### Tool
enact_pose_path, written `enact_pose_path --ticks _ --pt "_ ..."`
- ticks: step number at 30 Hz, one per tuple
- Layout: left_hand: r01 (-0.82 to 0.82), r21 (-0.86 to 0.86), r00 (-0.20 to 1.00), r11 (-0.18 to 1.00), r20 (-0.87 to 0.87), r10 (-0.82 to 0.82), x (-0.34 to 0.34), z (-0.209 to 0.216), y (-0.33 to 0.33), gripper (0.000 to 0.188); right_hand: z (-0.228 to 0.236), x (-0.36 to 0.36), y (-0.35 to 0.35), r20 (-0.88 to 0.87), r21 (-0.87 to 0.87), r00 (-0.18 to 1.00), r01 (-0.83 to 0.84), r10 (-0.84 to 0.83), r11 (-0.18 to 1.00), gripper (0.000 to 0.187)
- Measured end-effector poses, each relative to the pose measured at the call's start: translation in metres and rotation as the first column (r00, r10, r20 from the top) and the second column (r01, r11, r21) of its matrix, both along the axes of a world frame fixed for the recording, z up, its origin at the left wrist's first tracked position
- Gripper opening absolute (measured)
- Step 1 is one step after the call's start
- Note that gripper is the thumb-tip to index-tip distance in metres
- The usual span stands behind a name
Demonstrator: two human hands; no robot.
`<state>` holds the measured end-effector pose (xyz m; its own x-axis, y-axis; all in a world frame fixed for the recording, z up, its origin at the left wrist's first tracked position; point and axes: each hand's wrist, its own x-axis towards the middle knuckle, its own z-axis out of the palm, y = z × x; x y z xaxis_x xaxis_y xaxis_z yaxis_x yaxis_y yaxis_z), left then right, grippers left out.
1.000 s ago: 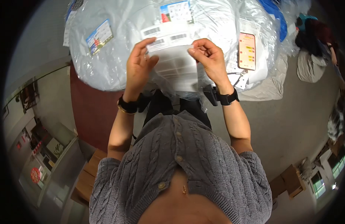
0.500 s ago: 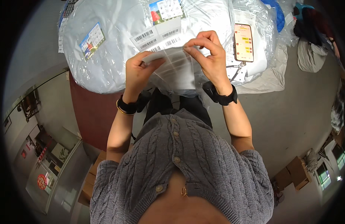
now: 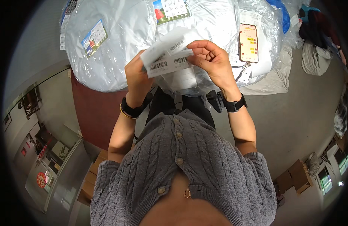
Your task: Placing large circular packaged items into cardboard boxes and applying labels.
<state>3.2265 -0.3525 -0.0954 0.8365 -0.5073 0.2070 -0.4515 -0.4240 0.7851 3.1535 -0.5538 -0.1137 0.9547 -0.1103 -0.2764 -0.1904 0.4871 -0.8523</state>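
A white sheet of barcode labels is held between my two hands above the near edge of the plastic-wrapped packages. My left hand grips its left side, the fingertips partly hidden behind the paper. My right hand pinches the right edge of the sheet between thumb and index finger. The sheet is folded over, and its raised upper part is smeared by motion. Under the labels lies a large pale, rounded package in clear plastic, with a picture card on it.
A second picture card lies farther back. To the right, a phone with a lit screen and a strap rests on the packages. Beige cloth hangs at the right edge. Cardboard boxes stand on the floor at the lower right.
The label sheet has turned over in my hands, so a strip of barcodes now faces up. My right hand has shifted slightly down and right.
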Motion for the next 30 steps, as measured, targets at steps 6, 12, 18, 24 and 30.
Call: enact_pose_path --ticks 6,12,18,24,30 --pt "-0.026 -0.017 0.981 1.0 -0.191 0.022 0.0 -0.007 0.002 0.028 0.005 -0.002 -0.001 -0.055 -0.097 0.994 -0.096 0.091 0.991 0.029" --pt "-0.02 -0.022 0.979 1.0 -0.205 0.015 -0.001 -0.009 0.002 0.028 -0.002 -0.001 0.003 -0.057 -0.179 0.996 -0.073 0.064 0.981 0.025" --pt "-0.074 0.023 0.971 0.997 -0.224 0.077 -0.007 -0.014 0.01 0.023 -0.008 0.001 0.007 0.008 -0.414 1.0 0.019 -0.017 0.91 0.015" --pt "-0.134 -0.14 0.861 0.981 -0.507 0.045 -0.022 -0.021 0.029 0.021 -0.002 0.006 0.009 -0.003 -0.514 0.994 -0.091 0.105 0.853 0.017" --pt "-0.171 -0.156 0.863 0.973 -0.501 0.072 -0.021 -0.026 0.035 0.021 -0.007 0.014 0.016 0.049 -0.531 0.986 -0.107 0.157 0.841 0.015"
